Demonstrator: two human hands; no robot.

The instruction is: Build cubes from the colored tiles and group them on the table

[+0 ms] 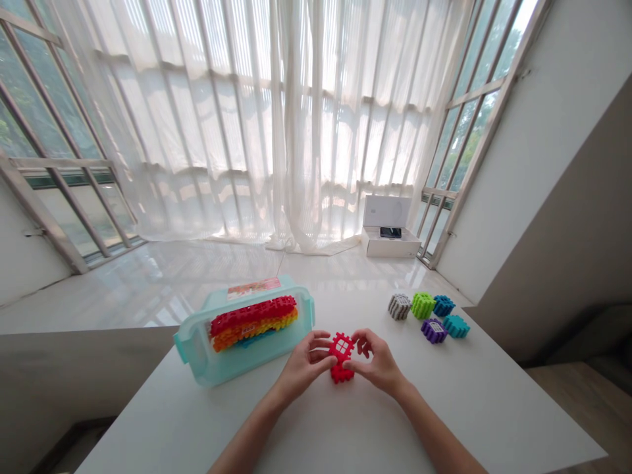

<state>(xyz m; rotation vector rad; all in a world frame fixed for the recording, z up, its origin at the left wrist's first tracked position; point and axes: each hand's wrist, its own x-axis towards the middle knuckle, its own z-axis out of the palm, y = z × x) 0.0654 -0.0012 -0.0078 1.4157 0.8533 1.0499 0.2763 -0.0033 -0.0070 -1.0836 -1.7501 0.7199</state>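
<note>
Between my two hands are red interlocking building tiles with toothed edges, one of them a red window tile with a four-pane opening. Below it, and touching it, lies a second red tile. My left hand grips the left edge of the window tile, thumb near the join. On the other side my right hand pinches the right edge, with its thumb at the join and its other fingers curled. The thumbs cover part of where the tiles meet.
A translucent turquoise bin holds rows of red, orange, yellow and blue tiles. At right stand grey, green, blue, purple and teal block cubes or stacks. An open white box sits by the curtain.
</note>
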